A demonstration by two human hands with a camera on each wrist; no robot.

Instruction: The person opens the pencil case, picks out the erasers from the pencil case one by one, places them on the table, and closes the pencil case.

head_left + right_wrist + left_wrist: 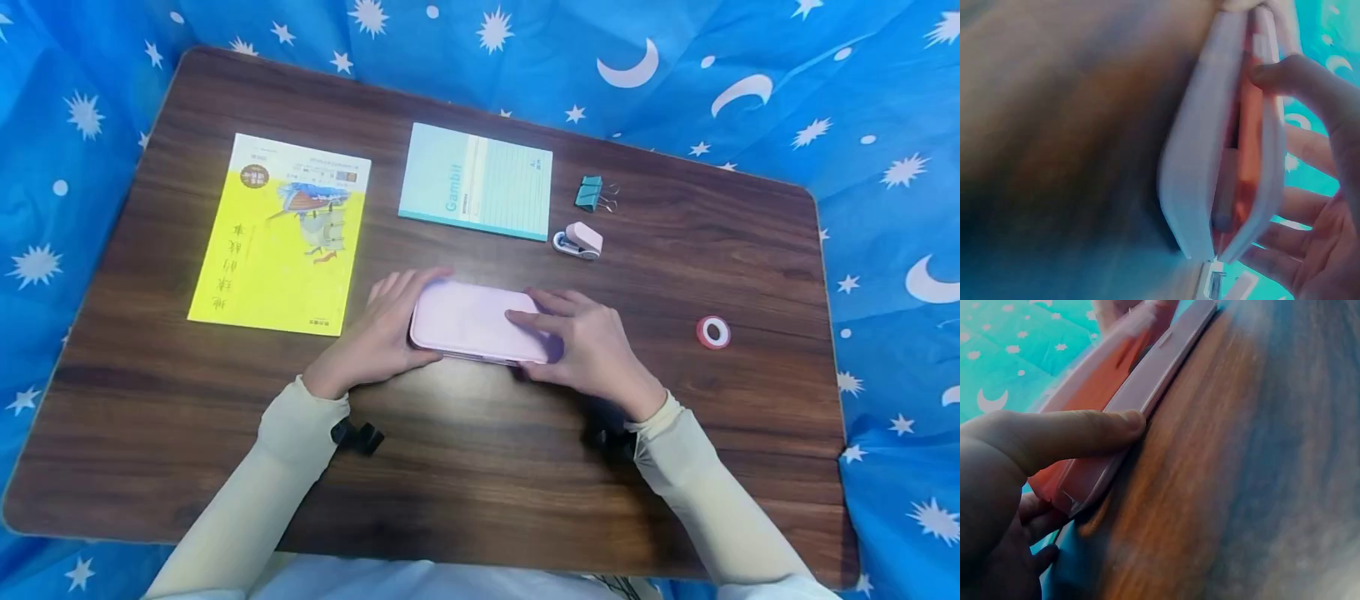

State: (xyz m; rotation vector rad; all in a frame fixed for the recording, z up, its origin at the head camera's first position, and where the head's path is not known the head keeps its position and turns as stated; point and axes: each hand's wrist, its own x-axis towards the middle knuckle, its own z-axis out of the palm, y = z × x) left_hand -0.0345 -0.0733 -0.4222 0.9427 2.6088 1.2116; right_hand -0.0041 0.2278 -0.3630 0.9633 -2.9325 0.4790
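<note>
A pale pink pencil case (476,318) lies on the table in front of the person, its lid raised a little along the near side. My left hand (384,329) grips its left end, with the thumb (1110,431) pressed along the lower shell in the left wrist view. At the other end, my right hand (592,343) pinches the lid, fingers on top and thumb (1272,76) under its edge. Through the gap, the right wrist view shows an orange-red inside (1250,150) and a greyish item (1225,187), partly hidden.
On the brown table (465,467), a yellow book (277,275) lies left and a light blue notebook (442,175) behind the case. A teal binder clip (588,193) and a small pink stapler (585,239) sit beyond the right hand. A red-and-white tape roll (703,335) lies further right.
</note>
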